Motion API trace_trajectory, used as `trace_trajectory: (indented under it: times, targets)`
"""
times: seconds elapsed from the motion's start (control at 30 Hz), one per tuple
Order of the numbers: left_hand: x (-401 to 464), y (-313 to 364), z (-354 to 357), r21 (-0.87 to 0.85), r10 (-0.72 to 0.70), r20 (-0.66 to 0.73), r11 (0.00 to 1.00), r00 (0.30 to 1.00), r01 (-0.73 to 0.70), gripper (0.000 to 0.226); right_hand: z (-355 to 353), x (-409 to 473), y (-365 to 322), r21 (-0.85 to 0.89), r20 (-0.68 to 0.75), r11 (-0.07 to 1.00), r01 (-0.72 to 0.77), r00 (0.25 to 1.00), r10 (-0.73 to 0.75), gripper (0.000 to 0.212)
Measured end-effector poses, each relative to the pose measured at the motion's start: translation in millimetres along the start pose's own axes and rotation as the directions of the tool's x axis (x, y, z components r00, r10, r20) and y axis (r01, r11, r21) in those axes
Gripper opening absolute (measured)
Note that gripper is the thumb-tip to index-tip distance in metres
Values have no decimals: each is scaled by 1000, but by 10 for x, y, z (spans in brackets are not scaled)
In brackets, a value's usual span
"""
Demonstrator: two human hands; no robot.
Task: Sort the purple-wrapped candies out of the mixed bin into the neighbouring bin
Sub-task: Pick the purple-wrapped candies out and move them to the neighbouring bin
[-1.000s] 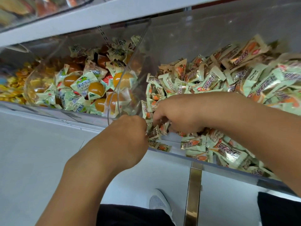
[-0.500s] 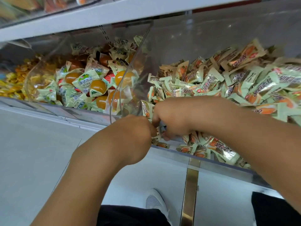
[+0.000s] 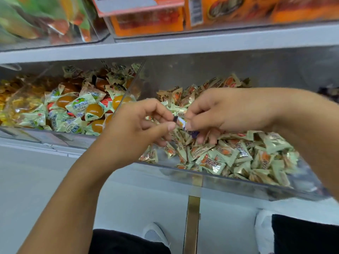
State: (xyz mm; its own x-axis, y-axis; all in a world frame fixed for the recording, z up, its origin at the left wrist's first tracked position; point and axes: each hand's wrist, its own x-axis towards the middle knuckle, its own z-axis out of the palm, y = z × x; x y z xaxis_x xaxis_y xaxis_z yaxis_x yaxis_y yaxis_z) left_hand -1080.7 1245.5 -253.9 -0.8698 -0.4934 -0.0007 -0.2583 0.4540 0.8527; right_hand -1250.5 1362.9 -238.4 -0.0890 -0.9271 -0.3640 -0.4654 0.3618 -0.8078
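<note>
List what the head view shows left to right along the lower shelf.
Yellow candies → jelly bin → left hand → purple candy → right hand → mixed bin

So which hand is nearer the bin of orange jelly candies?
Left. The left hand sits just beside the clear divider of that jelly bin, while the right hand is further off, over the green-wrapped candies.

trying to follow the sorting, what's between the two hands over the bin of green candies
In the head view, a purple-wrapped candy spans the gap: the left hand pinches one end, the right hand the other.
</note>
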Motion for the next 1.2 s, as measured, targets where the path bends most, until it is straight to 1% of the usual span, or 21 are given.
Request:
trace_trajectory:
  times: [0.07, 0.13, 0.2, 0.23, 0.3, 0.33, 0.4, 0.5, 0.57, 0.6, 0.67, 0.73, 0.8, 0.83, 0.87, 0.93, 1.0, 1.07, 1.1, 1.13, 1.2]
  targets:
    - [26, 153, 191, -100, 84, -17, 991, 996, -86, 7, -59, -298, 123, 308, 8, 951, -25, 1000, 24, 19]
    - [71, 275, 469, -167, 143, -22, 975, 990, -144, 6, -80, -585, 239, 514, -19, 857, -34, 999, 51, 30]
    - [121, 417, 775, -181, 189, -37, 965, 981, -192, 7, -120, -898, 348, 640, -96, 768, -32, 988, 121, 43]
    - [153, 494, 936, -166, 205, -51, 963, 978, -210, 10, -148, -1059, 389, 646, -142, 763, -22, 979, 149, 47]
    - [196, 668, 1236, -118, 250, -70, 959, 966, -257, 12, -207, -1357, 522, 510, -276, 859, -34, 940, 201, 47]
    - [216, 737, 1358, -68, 294, -55, 952, 954, -297, 10, -261, -1500, 620, 402, -371, 914, -62, 901, 224, 38]
    - [223, 799, 1507, 91, 391, 3, 917, 921, -389, 4, -421, -1783, 841, 175, -568, 966, -188, 783, 255, 25]
    - [202, 720, 1466, 304, 409, 24, 866, 912, -397, 27, -660, -2094, 1112, -64, -717, 887, -457, 640, 278, 26]
    - [205, 623, 1307, 414, 414, -7, 830, 910, -374, 41, -714, -2119, 1201, -153, -752, 767, -623, 577, 319, 24]
    - [229, 530, 1204, 468, 403, -21, 813, 915, -347, 47, -712, -2061, 1215, -221, -765, 695, -684, 564, 311, 32]
    - [292, 318, 977, 602, 302, -24, 765, 953, -227, 64, -631, -1892, 1080, -364, -780, 652, -666, 600, 178, 37]
    - [315, 41, 725, 733, 55, -6, 679, 998, -32, 77, -410, -1691, 743, -468, -733, 761, -449, 678, -50, 31]
    - [297, -254, 535, 795, -230, 39, 597, 972, 110, 77, -69, -1484, 357, -533, -573, 828, -175, 794, -201, 32]
    - [308, -374, 480, 778, -308, 59, 611, 950, 149, 79, 91, -1360, 204, -556, -479, 827, -84, 846, -236, 34]
    - [311, -458, 446, 745, -329, 73, 646, 942, 168, 81, 214, -1192, 121, -585, -404, 810, -30, 877, -260, 35]
    - [331, -554, 402, 692, -241, 79, 711, 967, 121, 86, 273, -754, 36, -656, -335, 755, 4, 894, -296, 37]
    - [333, -549, 371, 668, -166, 117, 743, 979, 46, 76, 164, -211, -36, -723, -286, 691, 18, 902, -323, 39]
    - [281, -515, 369, 636, -153, 153, 771, 976, 22, 60, 11, 371, -97, -732, -226, 682, 0, 943, -242, 39]
    - [253, -496, 376, 615, -151, 146, 788, 978, 29, 55, -58, 665, -110, -722, -218, 691, -33, 959, -182, 33]
    - [221, -476, 387, 594, -147, 117, 803, 982, 49, 50, -99, 926, -92, -706, -207, 705, -73, 972, -107, 28]
    - [175, -475, 397, 583, -83, -31, 808, 996, 85, 40, -132, 1347, -6, -611, -173, 780, -134, 984, 33, 35]
